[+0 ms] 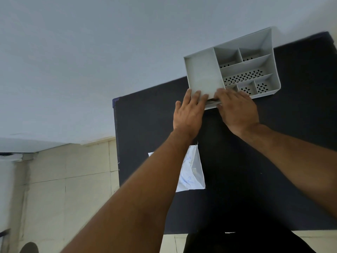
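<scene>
A grey plastic organizer [204, 73] with several compartments, some with perforated floors, stands at the far edge of a dark table [155, 125] against the wall. My left hand [188, 114] lies with straight fingers on the organizer's near-left rim. My right hand [237, 108] covers the near edge beside it, fingers bent over the front wall. A small dark thing shows between the two hands at the organizer's front; what it is cannot be told.
A clear plastic bag [191, 172] with blue print lies on the table under my left forearm. A pale wall [91, 61] rises behind the table. Beige floor tiles [63, 179] lie to the left of the table's edge.
</scene>
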The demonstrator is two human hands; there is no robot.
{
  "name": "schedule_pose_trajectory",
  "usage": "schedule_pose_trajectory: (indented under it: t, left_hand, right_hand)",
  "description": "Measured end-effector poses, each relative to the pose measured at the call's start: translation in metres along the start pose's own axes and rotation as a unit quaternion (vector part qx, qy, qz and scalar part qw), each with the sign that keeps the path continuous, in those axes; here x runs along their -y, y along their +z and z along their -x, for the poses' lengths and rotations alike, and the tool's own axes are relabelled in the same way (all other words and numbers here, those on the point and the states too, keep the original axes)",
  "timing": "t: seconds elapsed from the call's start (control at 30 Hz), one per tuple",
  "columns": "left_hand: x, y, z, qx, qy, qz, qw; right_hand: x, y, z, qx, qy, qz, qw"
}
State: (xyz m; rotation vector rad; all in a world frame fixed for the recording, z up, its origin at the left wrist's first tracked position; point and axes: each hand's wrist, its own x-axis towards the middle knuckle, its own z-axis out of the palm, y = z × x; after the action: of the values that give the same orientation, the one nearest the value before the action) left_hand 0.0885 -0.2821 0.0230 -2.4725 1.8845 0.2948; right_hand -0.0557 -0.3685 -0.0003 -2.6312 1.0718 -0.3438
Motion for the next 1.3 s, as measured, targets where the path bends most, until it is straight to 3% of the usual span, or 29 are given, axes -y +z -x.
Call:
schedule_pose_trajectory:
  t: [0.3, 0.47, 0.6, 0.8, 0.9, 0.97, 1.07, 1.17, 1.23, 1.3]
  left_hand:
    - [0.000, -0.003, -0.012, -0.008, -0.009, -0.001, 1.000]
    - [0.002, 0.005, -0.004, -0.009, -0.019, 0.063, 0.998]
    - [-0.008, 0.026, 0.050, -0.009, -0.095, 0.176, 0.980]
    - [0.019, 0.072, 0.167, 0.027, -0.274, 0.186, 0.943]
    - [0.038, 0.081, 0.210, 0.135, -0.301, 0.147, 0.932]
    - [0.049, 0.086, 0.225, 0.193, -0.299, 0.172, 0.919]
    - [0.054, 0.094, 0.240, 0.189, -0.275, 0.177, 0.926]
    - [0.042, 0.095, 0.242, 0.163, -0.285, 0.244, 0.912]
    - [0.036, 0.087, 0.240, 0.166, -0.311, 0.331, 0.875]
    - [0.034, 0.075, 0.238, 0.187, -0.318, 0.477, 0.798]
  right_hand:
    - [-0.012, 0.010, -0.020, 0.063, -0.007, 0.046, 0.997]
    - [0.000, 0.008, -0.010, 0.051, 0.004, 0.039, 0.998]
    - [0.031, 0.006, 0.028, 0.048, -0.038, 0.006, 0.998]
    - [0.086, 0.037, 0.103, 0.183, -0.155, -0.024, 0.970]
    - [0.115, 0.053, 0.117, 0.308, -0.192, -0.027, 0.931]
    - [0.130, 0.060, 0.116, 0.372, -0.176, 0.011, 0.911]
    - [0.145, 0.068, 0.113, 0.408, -0.134, 0.091, 0.898]
    - [0.151, 0.070, 0.112, 0.435, 0.003, 0.053, 0.899]
    - [0.155, 0.068, 0.114, 0.468, 0.077, -0.008, 0.880]
    - [0.158, 0.071, 0.120, 0.458, 0.157, -0.155, 0.861]
